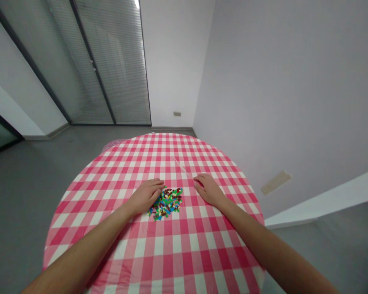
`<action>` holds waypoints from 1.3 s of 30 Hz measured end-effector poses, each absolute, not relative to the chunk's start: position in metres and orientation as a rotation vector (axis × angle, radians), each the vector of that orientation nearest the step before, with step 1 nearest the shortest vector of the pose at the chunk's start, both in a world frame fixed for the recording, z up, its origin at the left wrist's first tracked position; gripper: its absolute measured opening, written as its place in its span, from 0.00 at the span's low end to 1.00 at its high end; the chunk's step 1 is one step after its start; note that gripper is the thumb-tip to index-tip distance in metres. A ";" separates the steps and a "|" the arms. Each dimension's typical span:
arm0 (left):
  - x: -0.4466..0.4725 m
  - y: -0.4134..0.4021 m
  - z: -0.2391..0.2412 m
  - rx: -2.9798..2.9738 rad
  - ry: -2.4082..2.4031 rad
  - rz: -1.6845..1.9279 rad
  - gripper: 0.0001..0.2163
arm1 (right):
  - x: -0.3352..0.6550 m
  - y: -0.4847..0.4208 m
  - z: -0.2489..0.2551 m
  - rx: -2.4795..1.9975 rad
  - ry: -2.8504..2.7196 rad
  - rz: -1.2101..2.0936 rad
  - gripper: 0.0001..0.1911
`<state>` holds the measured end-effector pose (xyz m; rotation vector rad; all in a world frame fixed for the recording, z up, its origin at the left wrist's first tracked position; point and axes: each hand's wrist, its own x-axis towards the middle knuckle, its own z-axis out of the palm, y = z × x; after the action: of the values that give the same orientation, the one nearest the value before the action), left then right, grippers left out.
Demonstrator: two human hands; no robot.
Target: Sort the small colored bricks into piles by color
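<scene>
Head view: a pale wall (294, 90) to the right, glass panels (119, 65) with blinds at far left, then a rounded, red-and-white checked tablecloth (159, 261). On it, the left hand (146, 196), palm down, fingers fairly straight and close together, thumb over or against the left edge of the pile of small coloured bricks (169, 204); nothing visibly held, underside hidden. Farther right, apart from the pile, the right hand (209, 189), loosely curled, thumb parted from forefinger, resting on the cloth with no brick visible in its grasp. Between both hands, nearer the left: that pile, loosely spread in green, blue, dark brown and pale. Probably light, stiff, smooth plastic, hard to break but apt to skid or scatter. Best pinched singly across opposite sides, from the loose near edge, or gathered by the cupped handful.
</scene>
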<state>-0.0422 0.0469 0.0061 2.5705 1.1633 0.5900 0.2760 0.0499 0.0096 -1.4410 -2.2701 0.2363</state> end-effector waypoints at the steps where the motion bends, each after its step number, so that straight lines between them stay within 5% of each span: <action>1: -0.043 0.047 0.005 2.574 1.159 0.592 0.21 | 0.276 0.050 0.009 -1.440 -2.277 0.229 0.16; 8: -0.045 0.046 0.009 2.599 1.110 0.575 0.20 | 0.276 0.059 0.021 -1.459 -2.403 0.198 0.17; 25: -0.039 0.047 0.008 2.399 1.247 0.751 0.17 | 0.222 0.086 0.031 -1.053 -2.332 0.983 0.06; 39: -0.022 0.056 0.021 2.388 1.399 0.684 0.13 | 0.228 0.082 0.034 -0.889 -2.545 0.830 0.07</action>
<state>-0.0225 0.0557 0.0213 2.3885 1.3994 0.6844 0.2278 0.0819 0.0341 -0.8891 -2.5454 0.8303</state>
